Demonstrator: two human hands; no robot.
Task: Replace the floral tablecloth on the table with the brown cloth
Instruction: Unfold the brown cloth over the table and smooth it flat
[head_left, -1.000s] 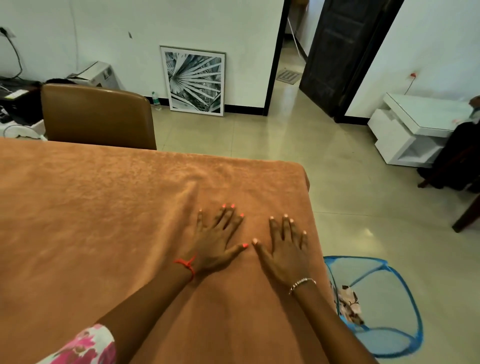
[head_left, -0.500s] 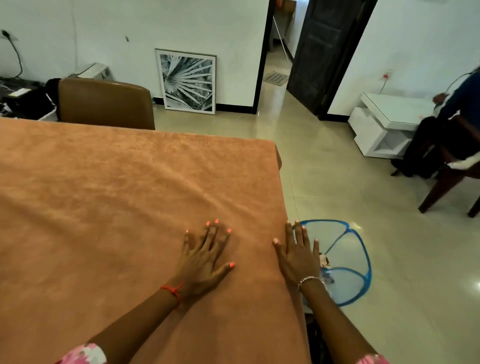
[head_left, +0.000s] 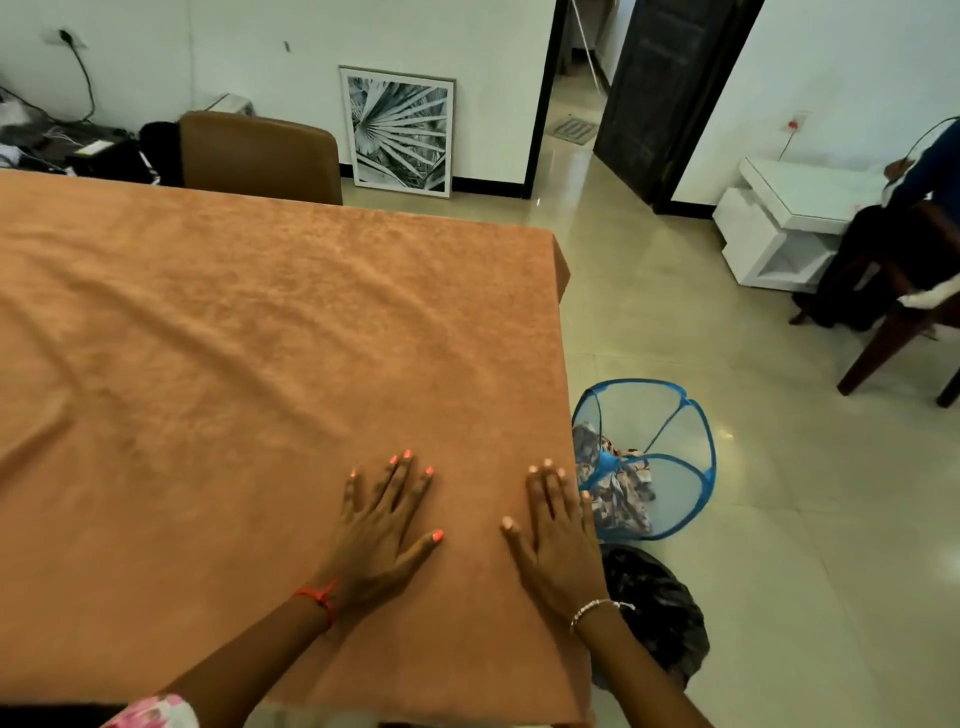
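Left hand (head_left: 374, 540) and right hand (head_left: 561, 551) lie on cloth (head_left: 260, 338); basket (head_left: 706, 441), seemingly holding fabric (head_left: 618, 493), rightward.

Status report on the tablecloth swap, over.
Left hand, right hand press flat on brown textured cloth. Cloth spread out, slight wrinkles. Patterned fabric in blue mesh basket on floor.

Matt, napped brown cloth (head_left: 249, 364); glossy floor tiles (head_left: 779, 519); blue mesh basket (head_left: 670, 415); smooth leather-look chair (head_left: 260, 153).

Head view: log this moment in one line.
brown cloth: spread out, faint creases | left hand: flat on cloth | right hand: flat at cloth's right edge | patterned cloth: in blue mesh hamper on floor
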